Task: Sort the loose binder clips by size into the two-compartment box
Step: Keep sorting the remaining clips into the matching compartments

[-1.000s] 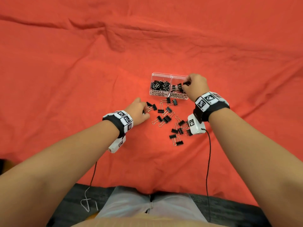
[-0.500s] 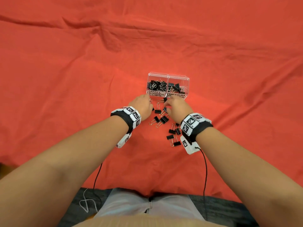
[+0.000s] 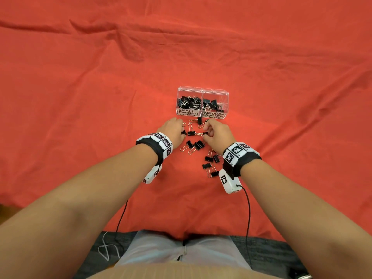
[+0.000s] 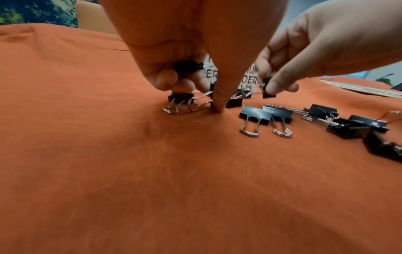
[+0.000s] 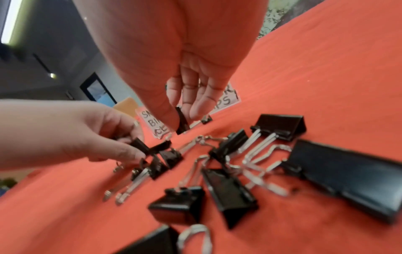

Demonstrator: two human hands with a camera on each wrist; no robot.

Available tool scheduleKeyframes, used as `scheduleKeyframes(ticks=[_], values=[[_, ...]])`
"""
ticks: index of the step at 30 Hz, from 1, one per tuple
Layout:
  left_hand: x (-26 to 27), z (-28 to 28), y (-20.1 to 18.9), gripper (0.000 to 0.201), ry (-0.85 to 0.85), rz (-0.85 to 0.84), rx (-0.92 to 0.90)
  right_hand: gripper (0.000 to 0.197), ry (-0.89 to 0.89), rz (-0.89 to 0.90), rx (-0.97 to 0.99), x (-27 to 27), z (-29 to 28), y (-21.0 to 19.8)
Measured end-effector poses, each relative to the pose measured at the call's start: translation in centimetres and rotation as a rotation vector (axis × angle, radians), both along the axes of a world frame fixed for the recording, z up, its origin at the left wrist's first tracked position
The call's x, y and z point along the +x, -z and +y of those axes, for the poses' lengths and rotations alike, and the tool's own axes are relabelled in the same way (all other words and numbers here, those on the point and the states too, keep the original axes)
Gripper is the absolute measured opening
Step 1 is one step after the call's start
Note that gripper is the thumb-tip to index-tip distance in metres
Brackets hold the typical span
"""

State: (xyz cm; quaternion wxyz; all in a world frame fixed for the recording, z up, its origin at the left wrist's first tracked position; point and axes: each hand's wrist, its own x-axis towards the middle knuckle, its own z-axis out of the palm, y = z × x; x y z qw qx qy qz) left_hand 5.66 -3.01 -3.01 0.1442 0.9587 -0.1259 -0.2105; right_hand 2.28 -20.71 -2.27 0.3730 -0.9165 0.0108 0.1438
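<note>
A clear two-compartment box (image 3: 202,91) stands on the red cloth; its left half, labelled small, and its right half, labelled medium, both contain black binder clips. Several loose black clips (image 3: 198,145) lie just in front of it. My left hand (image 3: 182,132) is at the pile's left edge, with one small clip (image 4: 187,67) tucked in its curled fingers and its thumb (image 4: 218,101) pressing down against another clip on the cloth. My right hand (image 3: 205,133) is at the pile's right side and pinches a small black clip (image 5: 181,121) between thumb and fingers.
The red cloth (image 3: 80,97) is wrinkled and covers the whole table. More clips (image 3: 209,165) lie beside my right wrist. Camera cables (image 3: 248,218) trail from both wrists toward my lap at the near edge.
My right hand has come back from the medium compartment to the loose pile and taken a clip. My left hand has shifted forward and right, closer to the box.
</note>
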Motion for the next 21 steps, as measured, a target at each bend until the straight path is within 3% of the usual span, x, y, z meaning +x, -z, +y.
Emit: scheduleKeyframes(ticks=[4,8,15,21], values=[[0.0,-0.1,0.0,0.029,0.02,0.015,0.019,0.041,-0.085,0.09,-0.009,-0.6,0.2,0.1],[0.5,-0.6,-1.0,0.027,0.014,-0.004,-0.08,0.05,-0.242,0.159,-0.153,-1.4,0.2,0.6],[2.6,-4.2,-3.7,0.027,0.018,-0.043,-0.21,0.038,-0.203,0.11,-0.151,-2.5,-0.3,0.9],[5.5,-7.5,-4.7,0.027,0.047,-0.024,-0.151,0.03,-0.065,0.102,-0.069,-2.9,-1.3,0.2]])
